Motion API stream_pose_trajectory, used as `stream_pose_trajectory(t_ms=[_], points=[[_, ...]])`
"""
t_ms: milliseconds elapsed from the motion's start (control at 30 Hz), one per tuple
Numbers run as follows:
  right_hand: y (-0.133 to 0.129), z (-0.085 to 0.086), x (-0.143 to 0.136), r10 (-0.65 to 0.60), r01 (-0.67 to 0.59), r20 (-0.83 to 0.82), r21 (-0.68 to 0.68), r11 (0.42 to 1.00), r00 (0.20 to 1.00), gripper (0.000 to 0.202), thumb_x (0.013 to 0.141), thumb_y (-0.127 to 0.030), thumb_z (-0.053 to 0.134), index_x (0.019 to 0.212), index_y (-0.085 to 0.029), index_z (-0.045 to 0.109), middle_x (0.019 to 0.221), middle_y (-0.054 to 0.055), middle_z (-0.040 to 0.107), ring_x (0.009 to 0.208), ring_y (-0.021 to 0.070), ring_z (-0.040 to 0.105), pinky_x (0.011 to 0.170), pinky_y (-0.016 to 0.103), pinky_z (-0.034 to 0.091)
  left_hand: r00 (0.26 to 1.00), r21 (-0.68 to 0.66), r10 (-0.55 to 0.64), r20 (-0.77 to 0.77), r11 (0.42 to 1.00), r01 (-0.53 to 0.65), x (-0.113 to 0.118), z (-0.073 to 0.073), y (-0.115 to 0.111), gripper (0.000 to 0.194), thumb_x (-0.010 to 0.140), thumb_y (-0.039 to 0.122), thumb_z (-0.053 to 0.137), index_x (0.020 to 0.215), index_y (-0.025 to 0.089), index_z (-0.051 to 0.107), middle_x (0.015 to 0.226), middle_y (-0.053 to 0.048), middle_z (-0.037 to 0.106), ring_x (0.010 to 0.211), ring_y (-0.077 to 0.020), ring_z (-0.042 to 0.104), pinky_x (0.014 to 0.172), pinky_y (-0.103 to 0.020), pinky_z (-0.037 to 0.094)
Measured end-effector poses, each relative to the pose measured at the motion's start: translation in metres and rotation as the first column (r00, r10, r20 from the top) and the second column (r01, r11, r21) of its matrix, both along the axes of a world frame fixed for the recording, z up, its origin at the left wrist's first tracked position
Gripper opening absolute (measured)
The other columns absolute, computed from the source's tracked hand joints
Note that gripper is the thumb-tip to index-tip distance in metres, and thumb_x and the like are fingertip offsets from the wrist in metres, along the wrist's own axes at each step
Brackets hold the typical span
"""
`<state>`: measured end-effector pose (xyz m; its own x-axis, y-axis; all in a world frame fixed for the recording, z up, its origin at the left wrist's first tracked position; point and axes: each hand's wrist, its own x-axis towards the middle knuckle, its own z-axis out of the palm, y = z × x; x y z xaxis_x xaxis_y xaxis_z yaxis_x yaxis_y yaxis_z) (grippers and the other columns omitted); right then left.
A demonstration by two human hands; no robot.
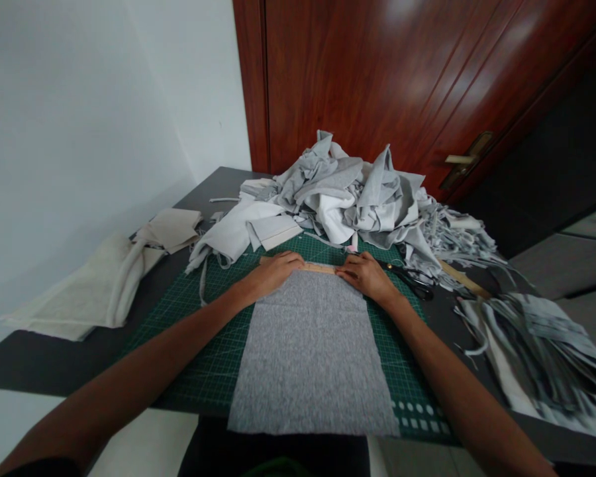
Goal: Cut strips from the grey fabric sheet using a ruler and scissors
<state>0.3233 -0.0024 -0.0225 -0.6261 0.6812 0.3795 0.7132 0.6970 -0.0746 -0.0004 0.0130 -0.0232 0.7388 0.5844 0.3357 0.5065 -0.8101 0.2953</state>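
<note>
A grey knit fabric piece lies flat on the green cutting mat, its near edge reaching past the table's front. Across its far edge runs a light wooden ruler. My left hand presses on the ruler's left part, fingers together. At the ruler's right part is my right hand, its fingers curled down and touching it. Black-handled scissors lie just right of my right hand, partly hidden behind it.
Grey and white fabric scraps are heaped at the back against a brown wooden door. Cream cloth lies on the left. Folded grey fabric pieces are stacked on the right, with thin shredded strips behind.
</note>
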Motion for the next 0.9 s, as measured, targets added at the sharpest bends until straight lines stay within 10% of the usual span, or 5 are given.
stream_pose_trajectory(t_ms=[533, 900], points=[[-0.003, 0.003, -0.006, -0.011, 0.009, -0.041, -0.054, 0.999, 0.999, 0.016, 0.105, -0.025, 0.067, 0.105, -0.021, 0.082, 0.097, 0.007, 0.076, 0.085, 0.0215, 0.067, 0.086, 0.038, 0.042, 0.985, 0.085, 0.061, -0.164, 0.995, -0.048, 0.027, 0.012, 0.003, 0.025, 0.106, 0.017, 0.05, 0.122, 0.017, 0.068, 0.112, -0.009, 0.065, 0.111, -0.0252, 0.06, 0.101, -0.039, 0.05], [0.001, 0.0, -0.005, -0.026, 0.018, -0.092, -0.079, 0.997, 0.995, 0.009, 0.101, -0.024, 0.072, 0.102, -0.02, 0.079, 0.1, 0.007, 0.077, 0.087, 0.0213, 0.07, 0.088, 0.038, 0.044, 0.981, -0.209, -0.158, 0.115, 0.961, 0.18, 0.088, 0.004, 0.044, 0.011, 0.097, 0.021, 0.068, 0.106, 0.016, 0.072, 0.108, -0.008, 0.067, 0.102, -0.0211, 0.065, 0.094, -0.033, 0.053]])
